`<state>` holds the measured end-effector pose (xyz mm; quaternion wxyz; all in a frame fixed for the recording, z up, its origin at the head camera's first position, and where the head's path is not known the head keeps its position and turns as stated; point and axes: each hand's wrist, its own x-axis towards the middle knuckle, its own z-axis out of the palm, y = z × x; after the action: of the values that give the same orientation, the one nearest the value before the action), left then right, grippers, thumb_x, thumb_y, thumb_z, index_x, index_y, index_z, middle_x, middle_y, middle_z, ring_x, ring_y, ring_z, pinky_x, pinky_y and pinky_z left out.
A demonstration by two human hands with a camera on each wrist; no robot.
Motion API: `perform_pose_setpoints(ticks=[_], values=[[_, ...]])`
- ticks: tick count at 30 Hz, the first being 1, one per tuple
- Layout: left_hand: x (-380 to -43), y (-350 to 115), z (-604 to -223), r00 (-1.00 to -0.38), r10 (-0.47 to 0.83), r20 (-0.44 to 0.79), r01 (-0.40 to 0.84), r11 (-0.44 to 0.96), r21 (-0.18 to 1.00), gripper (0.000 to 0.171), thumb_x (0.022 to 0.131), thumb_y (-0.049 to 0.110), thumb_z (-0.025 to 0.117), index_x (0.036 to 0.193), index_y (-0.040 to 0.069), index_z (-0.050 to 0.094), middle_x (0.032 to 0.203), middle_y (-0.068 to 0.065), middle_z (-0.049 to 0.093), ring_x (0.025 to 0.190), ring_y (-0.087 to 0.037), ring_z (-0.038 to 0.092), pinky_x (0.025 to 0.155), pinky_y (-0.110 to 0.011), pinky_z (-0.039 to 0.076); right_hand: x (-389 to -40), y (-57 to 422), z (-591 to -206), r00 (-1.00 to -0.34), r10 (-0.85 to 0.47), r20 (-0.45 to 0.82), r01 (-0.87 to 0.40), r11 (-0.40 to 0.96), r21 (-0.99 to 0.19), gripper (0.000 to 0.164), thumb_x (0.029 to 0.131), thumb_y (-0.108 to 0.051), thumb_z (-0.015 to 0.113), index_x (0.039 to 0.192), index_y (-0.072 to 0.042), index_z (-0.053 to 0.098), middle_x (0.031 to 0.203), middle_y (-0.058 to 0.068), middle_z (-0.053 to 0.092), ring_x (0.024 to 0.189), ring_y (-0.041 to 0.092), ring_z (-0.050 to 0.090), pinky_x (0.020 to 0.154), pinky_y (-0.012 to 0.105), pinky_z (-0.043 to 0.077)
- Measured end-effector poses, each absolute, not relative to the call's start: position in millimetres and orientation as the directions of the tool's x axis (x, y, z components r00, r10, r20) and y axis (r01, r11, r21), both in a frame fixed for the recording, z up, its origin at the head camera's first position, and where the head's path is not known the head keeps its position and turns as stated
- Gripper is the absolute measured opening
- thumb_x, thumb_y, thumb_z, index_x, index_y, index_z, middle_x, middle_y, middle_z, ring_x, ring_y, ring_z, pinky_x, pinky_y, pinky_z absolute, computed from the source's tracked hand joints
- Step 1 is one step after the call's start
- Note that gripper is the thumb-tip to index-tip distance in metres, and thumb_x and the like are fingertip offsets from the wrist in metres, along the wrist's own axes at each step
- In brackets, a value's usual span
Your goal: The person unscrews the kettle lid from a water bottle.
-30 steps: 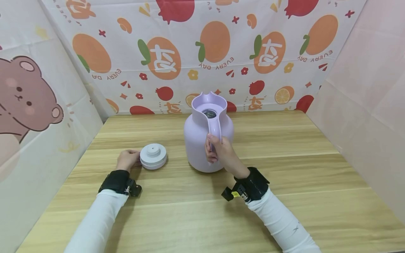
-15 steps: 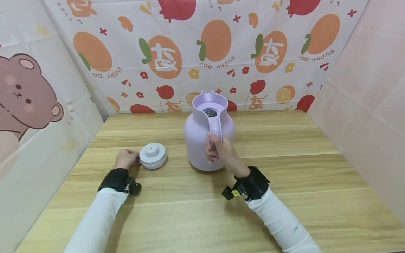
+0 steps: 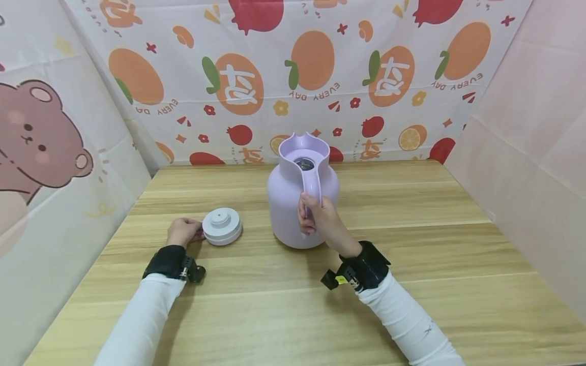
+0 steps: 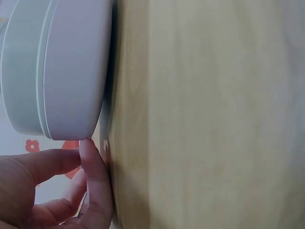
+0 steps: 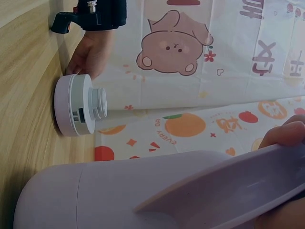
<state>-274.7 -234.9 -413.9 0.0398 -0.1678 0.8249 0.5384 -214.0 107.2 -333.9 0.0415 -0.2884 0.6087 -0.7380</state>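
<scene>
A lilac vacuum jug (image 3: 293,203) stands upright with its mouth uncovered. The right hand (image 3: 319,216) grips its handle (image 3: 311,184), thumb on the upper side. Some of that hand's fingers are hidden behind the handle, and the right wrist view shows only part of it (image 5: 286,138). To the left, a round pale grey and lilac jug lid (image 3: 222,226) lies on the table, its stepped plug facing up. The left hand (image 3: 184,232) rests beside the lid; its bent index finger and thumb come together, a fingertip touching the rim (image 4: 76,129).
The wooden table (image 3: 274,315) carries the jug and lid. A fruit-print cloth (image 3: 274,76) hangs right behind the jug. Pale cloths stand at the left (image 3: 110,168) and right (image 3: 517,127) sides. Each wrist wears a black strap with a camera.
The head view shifts very slightly. Both hands, the jug and the lid stay where they were.
</scene>
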Motion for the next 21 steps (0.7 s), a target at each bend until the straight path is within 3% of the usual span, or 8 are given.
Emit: perform_pose_setpoints(ticks=[12, 18, 21], values=[[-271, -234, -415, -0.928, -0.258, -0.268, -0.34, 0.298, 0.892, 0.03, 0.092, 0.004, 0.048, 0.114, -0.015, 0.046, 0.077, -0.007, 0.057, 0.057, -0.004, 0.058, 0.061, -0.022, 0.051, -218, 111, -336, -0.79, -0.449, 0.417, -0.35, -0.227, -0.909, 0.038, 0.093, -0.029, 0.037, 0.068, -0.001, 0.043, 0.051, 0.003, 0.04, 0.042, 0.018, 0.043, 0.045, 0.029, 0.04], [-271, -235, -417, -0.924, -0.247, -0.293, -0.358, 0.285, 0.889, 0.033, 0.091, 0.006, 0.047, 0.116, -0.016, 0.045, 0.077, -0.006, 0.056, 0.057, -0.005, 0.058, 0.06, -0.022, 0.05, -217, 117, -334, -0.778, -0.424, 0.464, -0.454, -0.131, -0.881, 0.039, 0.094, -0.032, 0.038, 0.08, 0.003, 0.048, 0.059, 0.012, 0.052, 0.053, 0.026, 0.057, 0.063, 0.038, 0.049], [-272, -235, -418, -0.919, -0.246, -0.308, -0.368, 0.262, 0.892, 0.036, 0.091, 0.005, 0.047, 0.119, -0.016, 0.043, 0.079, -0.006, 0.056, 0.057, -0.005, 0.058, 0.06, -0.021, 0.05, -215, 122, -333, -0.79, -0.375, 0.485, -0.504, -0.054, -0.862, 0.047, 0.094, -0.041, 0.043, 0.087, 0.005, 0.05, 0.063, 0.014, 0.056, 0.058, 0.025, 0.06, 0.069, 0.037, 0.049]])
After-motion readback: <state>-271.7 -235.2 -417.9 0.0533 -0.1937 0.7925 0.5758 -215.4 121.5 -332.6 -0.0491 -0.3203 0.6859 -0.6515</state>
